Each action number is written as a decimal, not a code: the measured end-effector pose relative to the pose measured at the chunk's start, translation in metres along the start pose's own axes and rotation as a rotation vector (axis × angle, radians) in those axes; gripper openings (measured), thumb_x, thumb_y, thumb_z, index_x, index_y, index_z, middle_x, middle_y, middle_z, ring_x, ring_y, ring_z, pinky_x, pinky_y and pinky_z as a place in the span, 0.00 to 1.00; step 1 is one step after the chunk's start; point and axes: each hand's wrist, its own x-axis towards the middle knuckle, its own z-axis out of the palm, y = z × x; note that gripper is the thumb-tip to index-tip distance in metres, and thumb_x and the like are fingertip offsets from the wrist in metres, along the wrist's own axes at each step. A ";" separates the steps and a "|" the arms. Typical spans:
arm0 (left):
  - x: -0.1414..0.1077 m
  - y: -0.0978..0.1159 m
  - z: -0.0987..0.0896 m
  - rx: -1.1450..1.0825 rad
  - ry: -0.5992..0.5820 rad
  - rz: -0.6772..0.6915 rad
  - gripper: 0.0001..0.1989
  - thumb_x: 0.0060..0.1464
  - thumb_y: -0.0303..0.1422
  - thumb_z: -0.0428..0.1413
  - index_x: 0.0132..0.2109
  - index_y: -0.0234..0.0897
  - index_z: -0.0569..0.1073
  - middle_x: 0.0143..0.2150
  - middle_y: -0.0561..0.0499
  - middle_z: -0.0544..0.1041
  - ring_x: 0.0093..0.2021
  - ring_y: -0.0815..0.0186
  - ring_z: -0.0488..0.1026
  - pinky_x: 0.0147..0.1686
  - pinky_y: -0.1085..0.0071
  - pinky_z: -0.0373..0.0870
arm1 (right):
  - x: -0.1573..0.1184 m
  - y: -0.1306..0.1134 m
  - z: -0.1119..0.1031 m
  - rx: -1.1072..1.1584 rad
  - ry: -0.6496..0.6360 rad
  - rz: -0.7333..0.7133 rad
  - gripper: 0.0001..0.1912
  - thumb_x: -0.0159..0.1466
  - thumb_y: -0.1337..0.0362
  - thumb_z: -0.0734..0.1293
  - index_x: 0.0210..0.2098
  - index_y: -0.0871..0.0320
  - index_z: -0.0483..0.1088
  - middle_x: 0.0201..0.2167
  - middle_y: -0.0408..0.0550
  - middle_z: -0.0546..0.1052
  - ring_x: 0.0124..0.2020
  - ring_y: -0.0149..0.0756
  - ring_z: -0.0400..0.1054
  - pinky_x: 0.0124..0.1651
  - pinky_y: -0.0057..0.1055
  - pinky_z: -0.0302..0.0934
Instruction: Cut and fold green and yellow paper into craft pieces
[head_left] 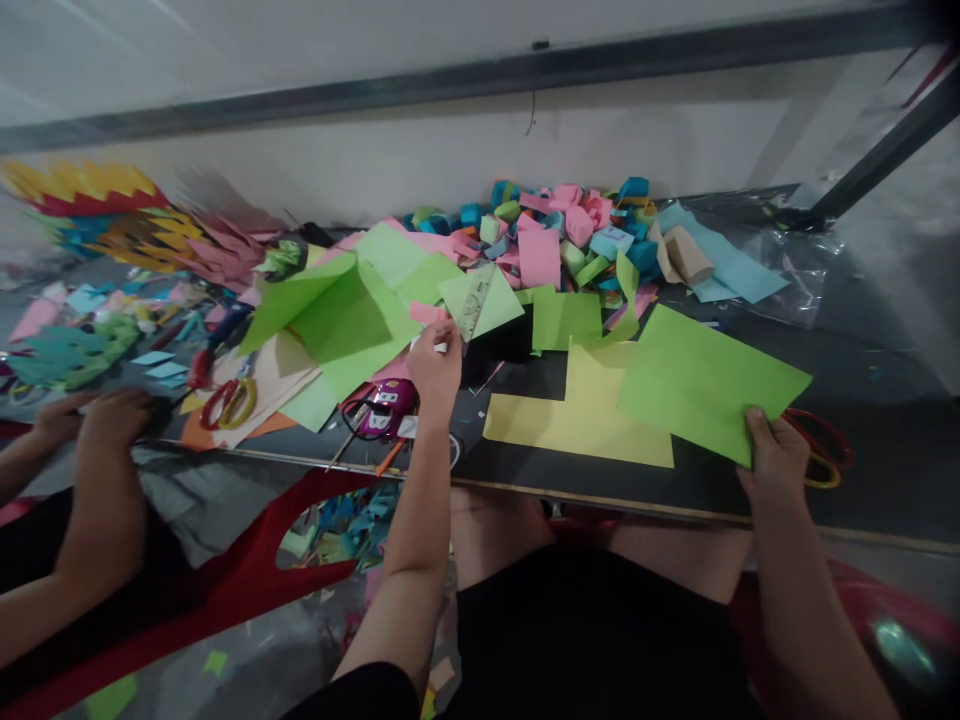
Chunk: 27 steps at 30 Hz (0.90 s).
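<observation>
Pinching a green sheet (697, 375) at its lower right edge, the right hand (778, 455) is holding it partly over yellow paper (570, 427) on the counter (896, 465) — the left hand (436, 365), fingers curled, is hovering beside a ruler (475, 302), its exact hold unclear.

A short black sleeve (371, 692) and plain black clothing (600, 635) leave 2 forearms (420, 510) bare.

A green rectangular paper sheet (709, 380) overlaps the right part of the flat yellow paper (577, 430) on the dark flat worktop (900, 465); behind them lies a multicoloured folded-paper heap (540, 257).
</observation>
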 end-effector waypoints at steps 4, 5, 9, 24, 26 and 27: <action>0.013 -0.001 -0.012 0.023 0.031 0.026 0.08 0.61 0.35 0.56 0.44 0.40 0.78 0.43 0.48 0.84 0.42 0.63 0.81 0.44 0.67 0.76 | 0.003 0.007 -0.001 0.040 0.000 -0.030 0.21 0.35 0.53 0.81 0.24 0.54 0.74 0.24 0.47 0.76 0.20 0.37 0.66 0.23 0.39 0.68; 0.016 0.000 -0.014 0.025 0.039 0.032 0.08 0.61 0.35 0.56 0.44 0.40 0.78 0.42 0.49 0.84 0.41 0.63 0.81 0.45 0.67 0.76 | 0.003 0.008 -0.002 0.039 -0.004 -0.030 0.21 0.35 0.53 0.81 0.24 0.54 0.74 0.23 0.47 0.76 0.20 0.37 0.66 0.23 0.38 0.68; 0.022 0.005 -0.016 -0.003 0.024 0.044 0.07 0.60 0.33 0.57 0.43 0.39 0.78 0.41 0.48 0.84 0.41 0.62 0.82 0.44 0.67 0.76 | 0.000 0.009 -0.002 0.005 -0.043 -0.058 0.20 0.37 0.51 0.81 0.23 0.54 0.73 0.21 0.46 0.75 0.21 0.37 0.67 0.25 0.38 0.69; 0.005 0.029 0.064 0.139 -0.386 0.173 0.17 0.58 0.30 0.60 0.54 0.38 0.77 0.58 0.39 0.80 0.61 0.49 0.75 0.60 0.53 0.71 | 0.009 0.024 -0.010 0.071 -0.065 -0.053 0.23 0.40 0.49 0.82 0.28 0.56 0.76 0.23 0.45 0.78 0.21 0.36 0.68 0.26 0.36 0.71; 0.010 0.029 0.074 0.263 -0.424 0.181 0.28 0.57 0.33 0.62 0.64 0.35 0.71 0.69 0.35 0.69 0.70 0.45 0.65 0.67 0.48 0.63 | 0.013 0.028 -0.011 0.063 -0.077 -0.064 0.26 0.39 0.46 0.82 0.27 0.57 0.75 0.22 0.43 0.76 0.20 0.34 0.68 0.27 0.35 0.71; 0.012 0.029 0.078 0.327 -0.441 0.169 0.33 0.57 0.34 0.62 0.68 0.33 0.66 0.73 0.33 0.62 0.74 0.44 0.59 0.69 0.47 0.59 | 0.015 0.031 -0.012 0.058 -0.078 -0.070 0.27 0.38 0.44 0.82 0.27 0.57 0.75 0.21 0.42 0.76 0.20 0.33 0.67 0.27 0.35 0.71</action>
